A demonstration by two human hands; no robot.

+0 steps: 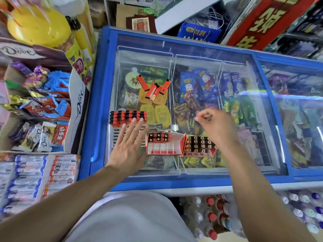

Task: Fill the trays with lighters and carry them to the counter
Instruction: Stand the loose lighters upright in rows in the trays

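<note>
Three lighter trays stand on the glass lid of a blue chest freezer. The left white tray holds a row of red lighters at its far end. My left hand lies flat over it with straight fingers, its tips at those lighters. The middle red and white tray has a few lighters at its far end. The right tray is packed with several lighters. My right hand hovers above it, fingers loosely curled and holding nothing I can see. Three loose red lighters lie farther back on the glass.
A Dove chocolate display box with sweets stands to the left of the freezer. Boxes of packets sit at the lower left. Bottled drinks are stacked below the freezer's front edge. A red sign leans at the back right.
</note>
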